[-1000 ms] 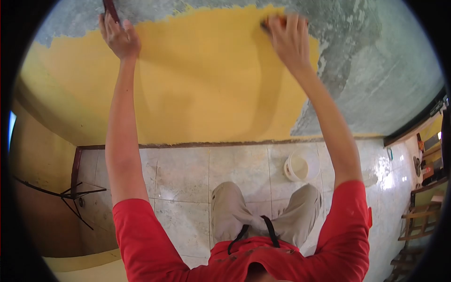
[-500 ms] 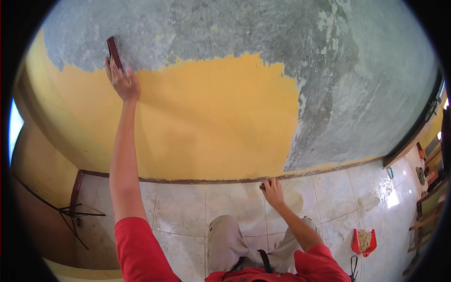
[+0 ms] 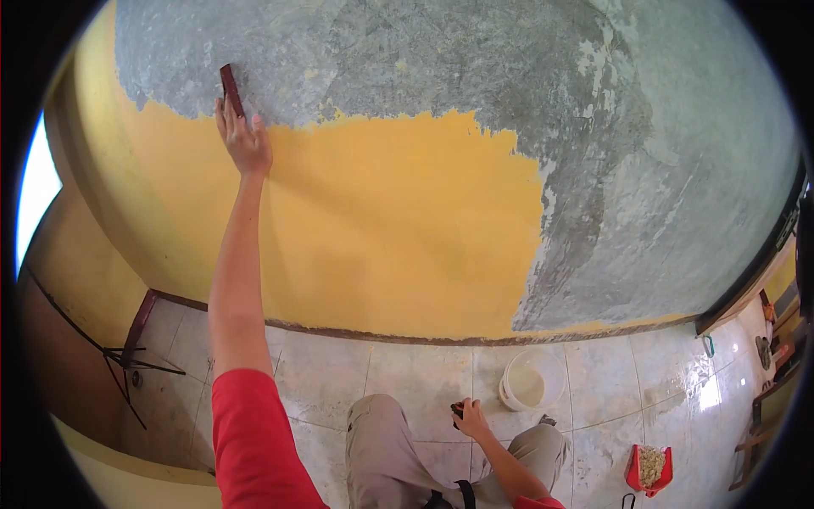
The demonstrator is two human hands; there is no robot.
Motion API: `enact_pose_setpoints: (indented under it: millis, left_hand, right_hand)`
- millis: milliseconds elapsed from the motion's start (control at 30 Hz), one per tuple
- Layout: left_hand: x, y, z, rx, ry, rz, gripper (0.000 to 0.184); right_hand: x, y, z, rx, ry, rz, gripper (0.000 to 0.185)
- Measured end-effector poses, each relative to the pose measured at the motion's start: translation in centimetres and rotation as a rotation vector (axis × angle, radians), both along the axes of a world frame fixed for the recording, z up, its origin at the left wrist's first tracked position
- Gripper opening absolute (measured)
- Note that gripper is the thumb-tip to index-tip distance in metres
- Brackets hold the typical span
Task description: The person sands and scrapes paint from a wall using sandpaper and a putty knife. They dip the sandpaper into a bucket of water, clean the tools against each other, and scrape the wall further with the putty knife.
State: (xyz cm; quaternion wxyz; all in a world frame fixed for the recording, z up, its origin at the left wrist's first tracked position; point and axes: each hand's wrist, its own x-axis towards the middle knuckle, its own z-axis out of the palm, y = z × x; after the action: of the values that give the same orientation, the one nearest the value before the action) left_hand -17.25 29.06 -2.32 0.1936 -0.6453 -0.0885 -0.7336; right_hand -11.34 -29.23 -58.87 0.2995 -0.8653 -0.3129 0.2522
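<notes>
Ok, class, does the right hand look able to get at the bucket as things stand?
Probably yes: the right hand is close to the bucket, with nothing visible between them. The dark tool in its fingers may hinder a grip.

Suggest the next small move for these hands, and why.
I'd probably raise the right hand, with its small dark object, to the yellow paint's ragged edge: it hangs low beside the round white bucket, while the left hand holds a narrow maroon bar at the grey wall near that edge.
</notes>
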Motion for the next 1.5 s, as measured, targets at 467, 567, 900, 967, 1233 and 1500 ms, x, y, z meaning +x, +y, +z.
enact_pose_setpoints:
  millis: [467, 567, 900, 967, 1233, 1500]
  left_hand:
    - [10.2, -17.7, 4.3, 0.141, 0.41, 0.053, 0.066]
    - [10.2, -17.8, 1.1, 0.062, 0.384, -0.034, 0.065]
    - [9.1, -21.2, 5.4, -0.167, 0.445, -0.508, 0.068]
    - [10.7, -21.0, 4.8, 0.007, 0.367, -0.255, 0.069]
    - [9.4, -22.1, 7.4, 0.24, 0.817, 0.037, 0.082]
    - [11.2, -20.7, 6.6, 0.189, 0.648, 0.056, 0.078]
  right_hand:
    - [2.6, -6.1, 7.6, 0.106, 0.062, -0.037, 0.059]
    - [1.9, -7.4, 7.9, 0.082, 0.096, -0.058, 0.061]
    - [1.2, -8.5, 9.1, 0.078, 0.14, -0.053, 0.067]
    - [1.7, -9.6, 8.7, 0.078, 0.179, -0.049, 0.069]
    - [2.1, -10.3, 8.1, 0.053, 0.269, -0.097, 0.077]
    - [1.9, -9.5, 7.5, 0.006, 0.23, -0.042, 0.08]
